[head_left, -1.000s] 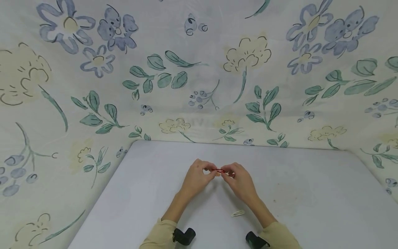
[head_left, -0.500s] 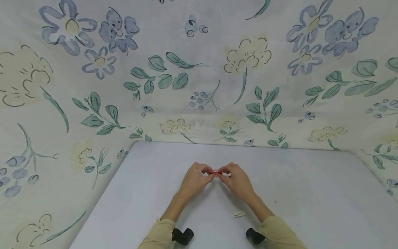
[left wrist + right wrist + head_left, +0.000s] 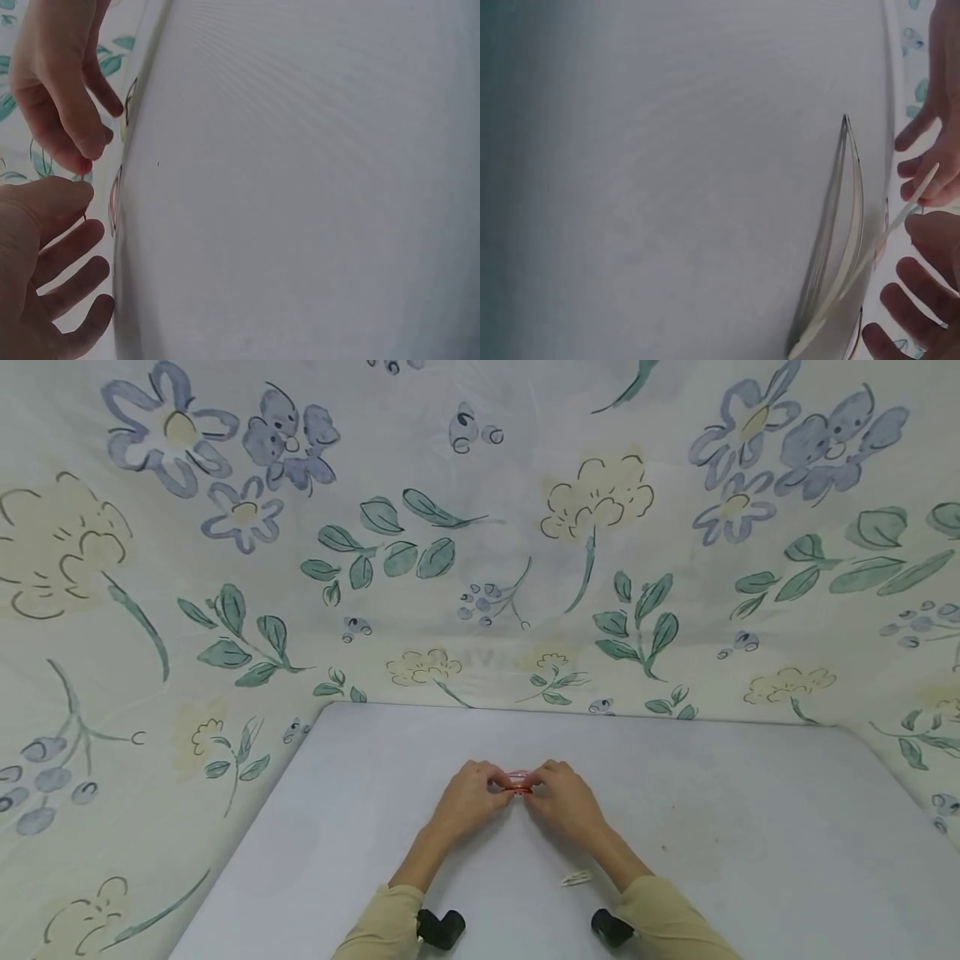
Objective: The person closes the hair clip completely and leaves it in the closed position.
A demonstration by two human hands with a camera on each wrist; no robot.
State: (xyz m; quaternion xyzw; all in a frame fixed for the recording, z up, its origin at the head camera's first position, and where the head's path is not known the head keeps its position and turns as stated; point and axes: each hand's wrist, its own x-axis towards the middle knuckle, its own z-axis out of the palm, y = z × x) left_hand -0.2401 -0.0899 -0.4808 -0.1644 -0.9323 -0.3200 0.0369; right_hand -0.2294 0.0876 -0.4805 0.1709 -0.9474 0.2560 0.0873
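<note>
My left hand (image 3: 467, 800) and right hand (image 3: 567, 803) meet over the middle of the table, thumbs and fingers pinching opposite ends of a small red snap hair clip (image 3: 517, 790). Fingertips cover most of it, so whether it is snapped open cannot be told. Just behind the fingers, a pinkish clip (image 3: 517, 773) shows on the table. Nearer the body lies a cream snap hair clip (image 3: 576, 878), its arm raised from its frame in the right wrist view, where the same clip (image 3: 853, 251) looks large.
A white table (image 3: 735, 827) reaches back to a flower-printed cloth (image 3: 495, 527) hanging behind and at the sides. Black wrist cameras (image 3: 441, 930) sit by both cuffs. In the left wrist view, a reddish clip (image 3: 115, 199) and a darker clip (image 3: 129, 101) lie along the surface.
Both hands have come slightly nearer the body and closer together, tilting the red clip between them. The pinkish clip behind is now more visible. The cream clip stays put.
</note>
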